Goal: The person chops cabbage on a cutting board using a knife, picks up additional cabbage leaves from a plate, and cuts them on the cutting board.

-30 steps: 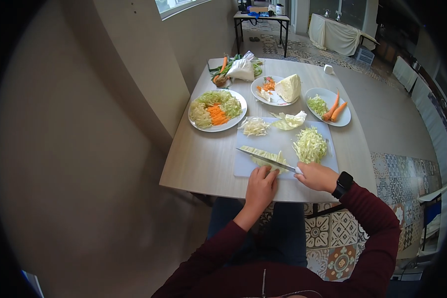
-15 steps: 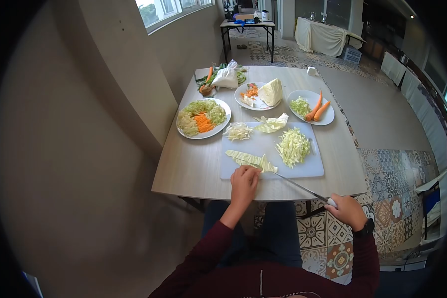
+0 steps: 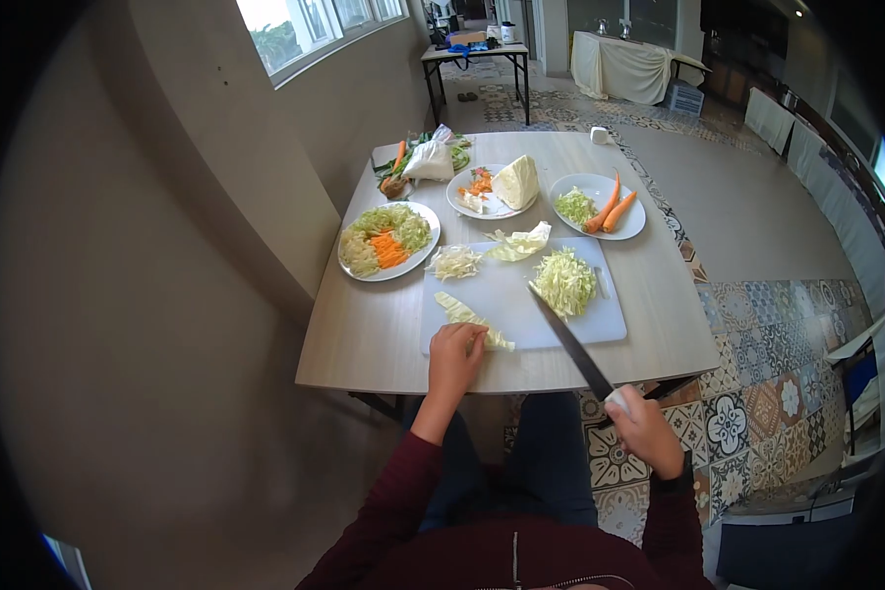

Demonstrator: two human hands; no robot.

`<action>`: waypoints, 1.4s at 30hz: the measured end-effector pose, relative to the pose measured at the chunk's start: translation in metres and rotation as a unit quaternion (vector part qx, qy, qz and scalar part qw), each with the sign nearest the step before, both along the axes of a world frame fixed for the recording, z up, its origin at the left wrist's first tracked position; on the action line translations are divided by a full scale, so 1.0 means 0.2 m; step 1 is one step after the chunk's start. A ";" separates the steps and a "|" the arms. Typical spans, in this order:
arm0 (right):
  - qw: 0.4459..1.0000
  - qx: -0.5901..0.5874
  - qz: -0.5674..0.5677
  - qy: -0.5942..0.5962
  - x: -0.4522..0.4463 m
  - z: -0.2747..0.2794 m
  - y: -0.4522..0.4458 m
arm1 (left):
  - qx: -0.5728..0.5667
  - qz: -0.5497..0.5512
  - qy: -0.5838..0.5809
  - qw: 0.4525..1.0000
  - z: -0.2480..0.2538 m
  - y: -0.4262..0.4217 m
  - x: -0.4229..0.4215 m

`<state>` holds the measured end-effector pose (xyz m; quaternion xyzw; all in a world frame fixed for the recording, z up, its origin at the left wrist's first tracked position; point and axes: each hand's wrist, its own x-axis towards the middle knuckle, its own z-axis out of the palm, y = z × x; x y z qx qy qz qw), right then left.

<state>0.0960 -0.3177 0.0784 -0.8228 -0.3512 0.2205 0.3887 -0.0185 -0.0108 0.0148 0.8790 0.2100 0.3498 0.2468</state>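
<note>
My right hand [image 3: 647, 428] is closed round the white handle of a long kitchen knife [image 3: 572, 344]. The knife's dark blade points up and left, its tip beside a heap of shredded cabbage [image 3: 565, 282]. With fingers curled, my left hand [image 3: 456, 354] holds a pale green cabbage leaf strip [image 3: 458, 309] against the white cutting board [image 3: 605, 324]. Blade and strip are apart. Farther back on the board are a small pile of paler shreds [image 3: 454, 262] and a loose cabbage leaf piece [image 3: 521, 242].
A plate [image 3: 431, 218] of shredded vegetables stands left of the board. Behind are a cut cabbage [image 3: 516, 183] on a plate with orange scraps, and another plate [image 3: 629, 232] with two carrots [image 3: 615, 208]. A white bag [image 3: 430, 161] lies among vegetables at the table's back left.
My right hand has swung the knife away from the leaf strip, so the blade now angles toward the shredded heap. My left hand stays on the strip. The view has shifted slightly.
</note>
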 end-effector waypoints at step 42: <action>0.915 0.214 -0.177 0.291 0.18 -0.25 0.01 | 0.106 -0.055 0.033 0.992 0.10 0.11 0.12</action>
